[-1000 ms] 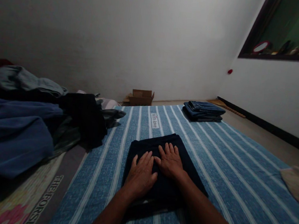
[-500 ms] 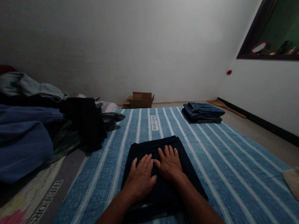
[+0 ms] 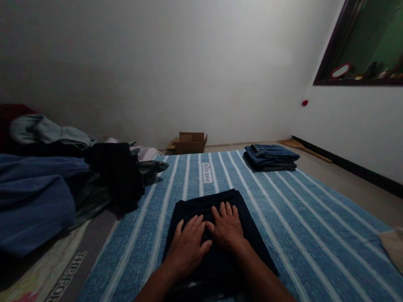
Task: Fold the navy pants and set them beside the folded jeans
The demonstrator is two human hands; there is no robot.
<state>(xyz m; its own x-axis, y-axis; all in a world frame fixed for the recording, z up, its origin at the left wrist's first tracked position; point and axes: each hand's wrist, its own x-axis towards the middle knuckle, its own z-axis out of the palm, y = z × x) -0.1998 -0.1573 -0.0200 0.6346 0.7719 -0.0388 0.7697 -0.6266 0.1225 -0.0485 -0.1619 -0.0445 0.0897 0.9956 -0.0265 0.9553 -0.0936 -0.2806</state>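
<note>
A folded dark navy garment (image 3: 196, 207) lies on the blue striped sheet (image 3: 303, 235) in front of me. My left hand (image 3: 186, 248) rests flat on it, fingers stretched out. My right hand (image 3: 227, 227) lies flat beside it on the same garment, fingers spread, thumb touching the left hand. Neither hand holds anything.
A stack of folded blue jeans (image 3: 270, 157) sits at the sheet's far right corner. A heap of unfolded clothes (image 3: 54, 175), blue, black and grey, is piled at the left. A small cardboard box (image 3: 190, 142) stands by the far wall. A beige cloth (image 3: 400, 250) lies at the right edge.
The view has tilted up a little, so everything sits lower in the picture. Both hands stay flat on the folded garment in the same place.
</note>
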